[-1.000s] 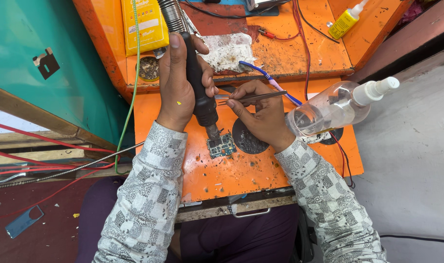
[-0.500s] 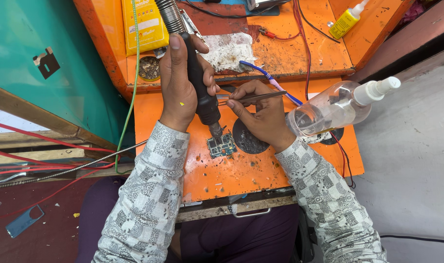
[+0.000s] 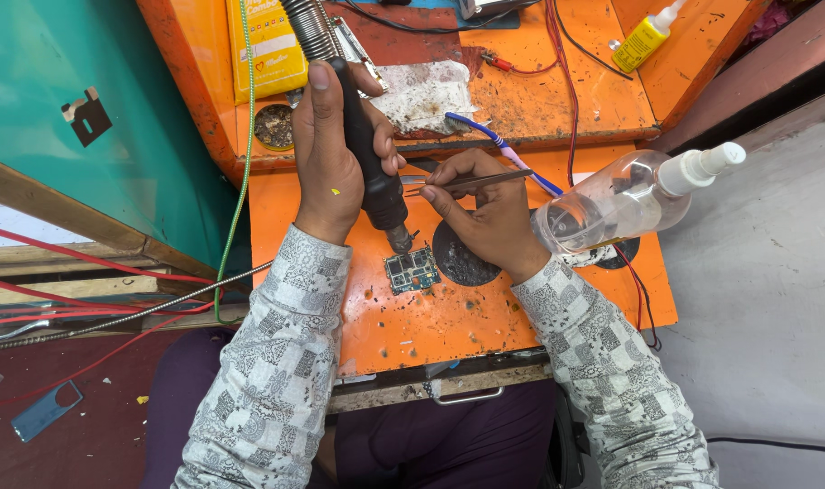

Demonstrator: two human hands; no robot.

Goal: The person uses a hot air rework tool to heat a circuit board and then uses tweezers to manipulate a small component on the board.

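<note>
Your left hand (image 3: 326,154) is gripping the hot-air wand (image 3: 367,163) nozzle-down over the board (image 3: 411,270) near the bench's (image 3: 449,326) front edge, your right hand (image 3: 489,213) is pinching tweezers (image 3: 471,184) ready beside it, a yellow packet (image 3: 266,41) lying at the back-left corner, a yellow bottle (image 3: 643,38) back-right.

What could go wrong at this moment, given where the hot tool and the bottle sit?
1. The black-handled hot-air tool in the left hand points its nozzle just above the small green circuit board; lingering there may overheat it.
2. The clear plastic spray bottle lies beside the right hand, which holds thin metal tweezers; a nudge might roll it.
</note>
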